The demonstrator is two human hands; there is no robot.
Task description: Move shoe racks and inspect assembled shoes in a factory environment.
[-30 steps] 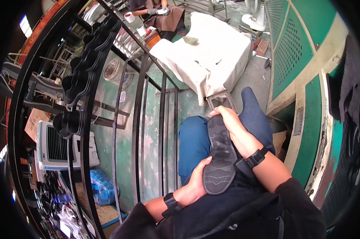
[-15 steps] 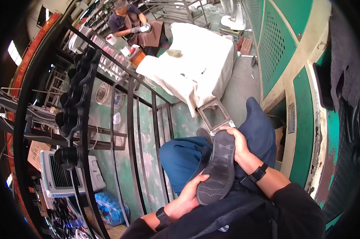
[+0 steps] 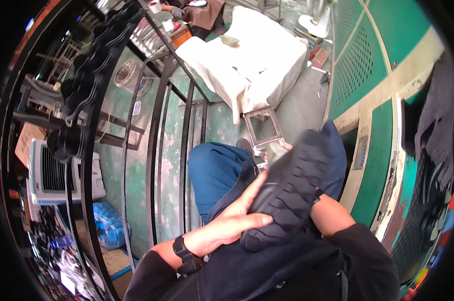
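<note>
A black shoe is tilted over my lap, its dark ribbed sole edge facing up and right. The upper end is smeared by motion. My left hand grips the lower end, with the thumb across the sole edge and the fingers along the other side. Most of my right hand is behind the shoe; only some fingertips show past its far side. Against them is a small pale greenish piece, perhaps cloth, too blurred to name. The right wrist passes behind the shoe.
A black metal rack holding several black shoes stands at my left. Ahead are a white-draped table and a metal frame. Green machine panels rise on the right. Another person's gloved hand shows at the back.
The shoe has turned from sole facing me to its side edge. My right hand has left the toe's outer edge and gone behind the shoe. The pale piece has come into view.
</note>
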